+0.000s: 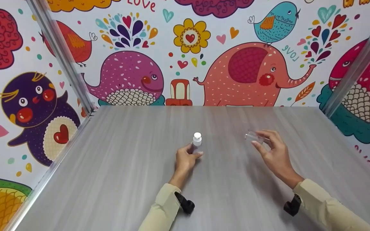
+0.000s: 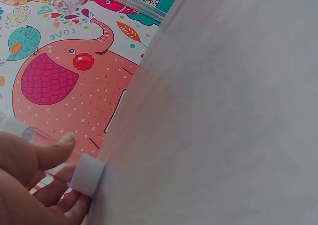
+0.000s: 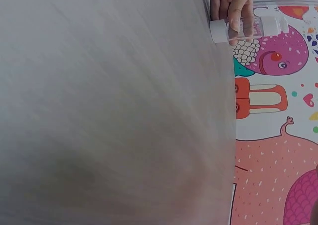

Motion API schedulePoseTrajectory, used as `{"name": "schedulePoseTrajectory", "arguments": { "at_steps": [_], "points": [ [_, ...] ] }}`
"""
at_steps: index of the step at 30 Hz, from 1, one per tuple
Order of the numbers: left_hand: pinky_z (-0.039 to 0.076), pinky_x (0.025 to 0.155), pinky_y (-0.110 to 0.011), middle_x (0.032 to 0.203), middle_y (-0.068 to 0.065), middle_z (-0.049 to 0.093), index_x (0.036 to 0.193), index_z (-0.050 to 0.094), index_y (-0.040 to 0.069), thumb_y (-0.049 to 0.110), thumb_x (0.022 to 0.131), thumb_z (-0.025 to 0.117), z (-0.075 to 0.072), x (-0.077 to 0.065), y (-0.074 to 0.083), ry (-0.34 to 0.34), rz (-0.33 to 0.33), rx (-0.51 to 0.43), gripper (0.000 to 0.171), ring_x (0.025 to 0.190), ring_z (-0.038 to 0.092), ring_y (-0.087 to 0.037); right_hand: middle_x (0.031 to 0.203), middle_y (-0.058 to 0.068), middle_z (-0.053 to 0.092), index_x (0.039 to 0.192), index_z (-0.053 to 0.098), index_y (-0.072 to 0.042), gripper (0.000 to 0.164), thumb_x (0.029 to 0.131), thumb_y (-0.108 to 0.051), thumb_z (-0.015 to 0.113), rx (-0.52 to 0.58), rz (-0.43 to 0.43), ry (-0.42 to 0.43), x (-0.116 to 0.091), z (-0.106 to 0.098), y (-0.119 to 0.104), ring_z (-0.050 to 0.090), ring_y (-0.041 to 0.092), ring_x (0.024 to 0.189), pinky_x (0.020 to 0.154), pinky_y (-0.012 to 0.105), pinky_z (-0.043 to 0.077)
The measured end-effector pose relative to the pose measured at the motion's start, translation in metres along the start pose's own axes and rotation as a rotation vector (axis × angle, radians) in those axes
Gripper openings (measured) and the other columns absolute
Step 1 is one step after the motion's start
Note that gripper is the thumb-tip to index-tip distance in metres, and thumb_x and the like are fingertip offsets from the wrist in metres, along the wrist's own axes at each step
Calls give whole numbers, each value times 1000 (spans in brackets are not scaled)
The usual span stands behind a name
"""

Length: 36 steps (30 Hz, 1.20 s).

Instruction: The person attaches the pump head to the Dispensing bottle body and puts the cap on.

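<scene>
A small clear bottle with a white pump top stands upright on the table, its body gripped between the thumb and fingers of my left hand. Its white base shows below the fingers in the left wrist view; the right wrist view shows the whole bottle from the side. Up and to the right of it, my right hand pinches a clear cap above the table, tilted sideways with an end pointing left. In the right wrist view the cap is hidden.
A grey wood-grain table lies under both hands. Behind it rises a wall printed with cartoon animals. Metal posts stand at the table's back corners, and a metal rail runs along the left edge.
</scene>
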<state>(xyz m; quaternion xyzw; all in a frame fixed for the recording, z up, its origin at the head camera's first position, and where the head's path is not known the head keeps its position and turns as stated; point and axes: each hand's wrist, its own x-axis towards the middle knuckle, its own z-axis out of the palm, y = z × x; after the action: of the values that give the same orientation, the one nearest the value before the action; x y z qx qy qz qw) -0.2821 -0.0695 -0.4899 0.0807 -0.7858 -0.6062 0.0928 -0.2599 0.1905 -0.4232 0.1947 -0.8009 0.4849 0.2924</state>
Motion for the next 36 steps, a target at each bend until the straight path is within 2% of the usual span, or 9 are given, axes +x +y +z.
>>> {"name": "schedulePoseTrajectory", "arguments": {
  "at_steps": [5, 9, 17, 22, 30, 36],
  "points": [
    [54, 100, -42, 127, -21, 68, 129, 65, -1, 3, 81, 79, 0, 0, 0, 3, -12, 7, 50, 120, 66, -32, 113, 26, 58, 116, 64, 11, 36, 81, 12, 73, -14, -29, -4, 1, 4, -4, 59, 14, 102, 96, 3, 43],
    [54, 100, -42, 127, -21, 68, 129, 65, -1, 3, 81, 79, 0, 0, 0, 4, -15, 13, 50, 120, 66, -32, 113, 26, 58, 116, 64, 11, 37, 80, 13, 73, -22, -65, -10, 1, 8, 5, 59, 18, 102, 97, 4, 43],
    [54, 100, -41, 127, -20, 68, 130, 65, -1, 5, 81, 79, 0, 0, 0, 2, -26, 10, 51, 119, 66, -30, 115, 13, 63, 121, 67, -3, 42, 81, 5, 77, -48, -87, -44, 2, 14, 26, 59, 5, 105, 99, 6, 43],
    [53, 101, -41, 128, -21, 67, 130, 64, -1, 4, 80, 80, 0, 1, 0, 5, -21, 14, 53, 120, 65, -31, 115, 10, 64, 122, 68, -5, 43, 81, 1, 78, -35, -104, -62, 2, 17, 23, 58, -1, 106, 99, 6, 42],
    [52, 103, -43, 131, -20, 66, 132, 63, 1, 5, 82, 79, -1, -1, -1, -7, -23, 22, 53, 124, 63, -33, 117, 9, 66, 124, 65, -4, 45, 81, -2, 78, -8, -109, -89, 5, 24, 15, 59, 2, 107, 98, 8, 45],
    [51, 104, -43, 133, -19, 65, 133, 63, 2, 6, 83, 79, -1, -1, 1, -12, -32, 26, 53, 125, 62, -32, 117, 8, 67, 124, 65, -7, 43, 83, -5, 78, -17, -106, -117, 6, 28, 12, 61, 2, 108, 100, 11, 46]
  ]
}}
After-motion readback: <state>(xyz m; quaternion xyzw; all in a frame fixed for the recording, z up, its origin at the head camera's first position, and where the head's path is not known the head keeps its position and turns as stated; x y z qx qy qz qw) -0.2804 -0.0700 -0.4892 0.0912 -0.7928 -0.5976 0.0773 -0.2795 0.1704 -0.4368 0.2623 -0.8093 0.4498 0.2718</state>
